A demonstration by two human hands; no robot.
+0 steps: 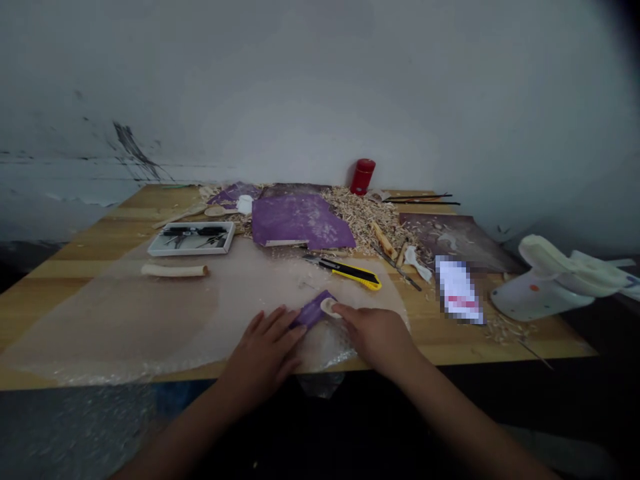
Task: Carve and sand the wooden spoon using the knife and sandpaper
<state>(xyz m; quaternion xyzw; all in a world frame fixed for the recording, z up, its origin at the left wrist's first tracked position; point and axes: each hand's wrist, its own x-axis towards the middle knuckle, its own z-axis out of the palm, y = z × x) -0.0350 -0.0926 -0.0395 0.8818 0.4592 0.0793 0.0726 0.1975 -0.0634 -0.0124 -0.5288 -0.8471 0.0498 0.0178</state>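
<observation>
Lying beyond purple strip [311,312]: yellow knife [349,269], shavings [367,212].

Near the front edge of the worktop [75,267], the left hand [265,343] rests on a purple strip [309,313] while the right hand [383,337] pinches a pale wooden piece [329,307] against it. A yellow-black knife [353,271] lies just beyond; a red can [363,177] sits by the back edge.

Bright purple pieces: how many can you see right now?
3: small piece at the left hand, large piece beyond the yellow knife, rear piece behind that, leftward. Shavings may hide more.
</observation>
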